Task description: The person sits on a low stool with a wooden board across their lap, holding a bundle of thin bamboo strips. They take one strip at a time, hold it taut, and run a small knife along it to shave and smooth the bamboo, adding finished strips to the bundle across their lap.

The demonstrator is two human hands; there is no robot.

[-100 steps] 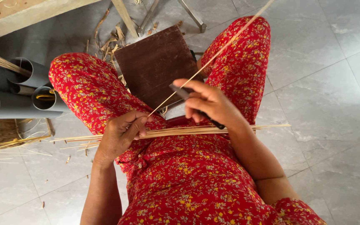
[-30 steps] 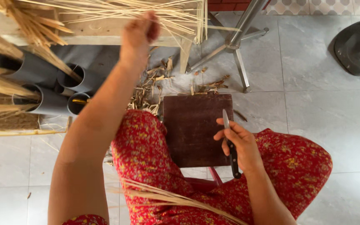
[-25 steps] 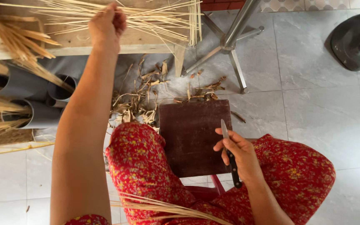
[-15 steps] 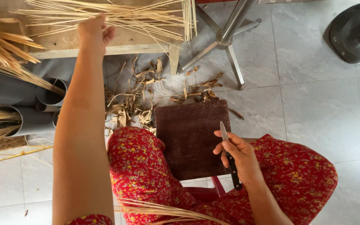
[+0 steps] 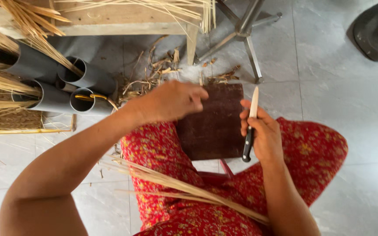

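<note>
Left hand (image 5: 171, 101) back from bench, loosely curled, empty; right hand (image 5: 263, 135) gripping one knife (image 5: 250, 126).

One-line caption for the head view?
Right hand grips black-handled knife; left hand hovers over dark brown board.

Black-handled knife with pale, narrow blade (image 5: 250, 126): held upright, blade pointing away, at the right edge of a dark brown rectangular wooden board (image 5: 215, 122) resting on the lap.
</note>
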